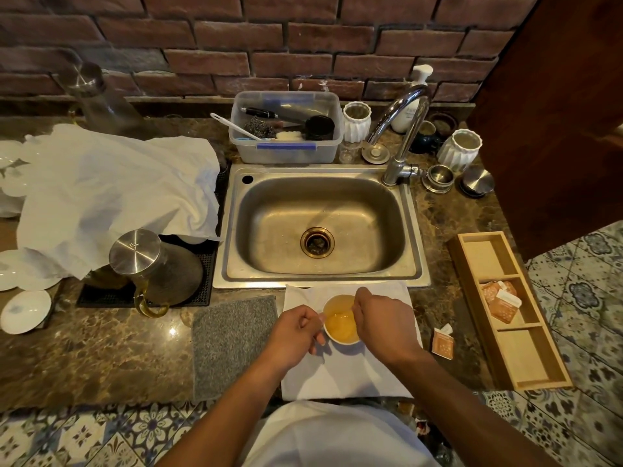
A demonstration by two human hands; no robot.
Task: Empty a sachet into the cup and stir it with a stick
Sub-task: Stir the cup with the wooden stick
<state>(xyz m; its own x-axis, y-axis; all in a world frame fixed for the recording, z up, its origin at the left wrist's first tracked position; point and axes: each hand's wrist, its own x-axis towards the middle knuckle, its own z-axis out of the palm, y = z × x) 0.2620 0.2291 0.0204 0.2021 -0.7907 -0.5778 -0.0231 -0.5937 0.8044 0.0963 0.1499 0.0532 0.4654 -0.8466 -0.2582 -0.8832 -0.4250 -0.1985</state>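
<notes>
Amber liquid fills a small white cup [341, 320] on a white cloth [347, 369] just in front of the sink [320, 227]. The left hand [296, 332] grips the cup's side. The right hand [381, 320] hangs over it, fingers pinched together; a stick is too blurred to tell. A torn sachet [443, 342] lies to the right.

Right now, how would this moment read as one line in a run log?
step: stirring | left hand: steadies cup | right hand: closed over cup, stick not clearly visible | opened sachet: on counter, right of cup
</notes>
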